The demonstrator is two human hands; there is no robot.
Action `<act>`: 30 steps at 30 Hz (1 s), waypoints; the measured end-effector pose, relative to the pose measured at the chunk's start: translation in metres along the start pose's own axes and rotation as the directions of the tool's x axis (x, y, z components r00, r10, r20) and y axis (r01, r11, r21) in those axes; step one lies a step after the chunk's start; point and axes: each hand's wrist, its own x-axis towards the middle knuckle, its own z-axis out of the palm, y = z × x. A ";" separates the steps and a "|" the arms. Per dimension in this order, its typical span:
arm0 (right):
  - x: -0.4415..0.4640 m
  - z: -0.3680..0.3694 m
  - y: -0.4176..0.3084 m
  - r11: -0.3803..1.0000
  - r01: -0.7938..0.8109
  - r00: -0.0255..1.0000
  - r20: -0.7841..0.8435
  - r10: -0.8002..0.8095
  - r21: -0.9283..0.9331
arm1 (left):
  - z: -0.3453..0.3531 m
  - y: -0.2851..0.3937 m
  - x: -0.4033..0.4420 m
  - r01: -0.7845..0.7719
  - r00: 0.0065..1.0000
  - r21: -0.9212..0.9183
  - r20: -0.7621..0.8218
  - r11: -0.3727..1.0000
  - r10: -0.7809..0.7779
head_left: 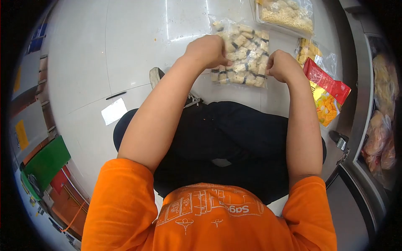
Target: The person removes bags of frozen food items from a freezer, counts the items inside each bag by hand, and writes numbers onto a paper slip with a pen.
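A clear bag [248,41] lies in front of the person, above the white tiled floor [134,42], its plastic shiny and creased. It is packed with short, pale, lumpy rolls [251,79], many wrapped by a dark band (at least 10 bands show). The left hand [207,52] has its thumb and fingers clamped on the bag's left side; the right hand [284,66] pinches the right edge. Just up and to the right, a clear pack [276,26] holds pale, shredded-looking food. Below that sit a see-through packet [309,52] of yellow pieces and, touching it, a red-and-yellow packet [328,90] picturing golden food. At the far right, a metal-framed cabinet [364,67] contains bagged goods, probably frozen food, though the dark lens edge hides much. Well to the left are 1 pen [116,95] and 1 white paper [114,111].
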 end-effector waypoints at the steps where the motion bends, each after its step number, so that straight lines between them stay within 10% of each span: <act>1: -0.002 0.002 0.000 0.998 0.047 0.999 0.014 -0.047 0.032 | 0.000 0.001 -0.001 -0.104 0.993 -0.033 0.046 0.994 0.105; 5: 0.006 0.008 0.003 0.989 0.103 0.993 0.046 -0.108 0.108 | 0.033 0.001 0.002 -0.369 0.929 -0.086 0.008 0.925 0.371; 17: 0.016 0.018 -0.006 0.988 -0.150 0.986 0.082 0.147 0.034 | 0.044 0.011 0.002 -0.325 0.945 -0.002 -0.044 0.946 0.325; 30: 0.008 0.024 -0.019 0.947 0.284 0.958 -0.086 -0.274 0.148 | 0.043 -0.005 0.008 -0.340 0.938 0.000 0.062 0.940 0.340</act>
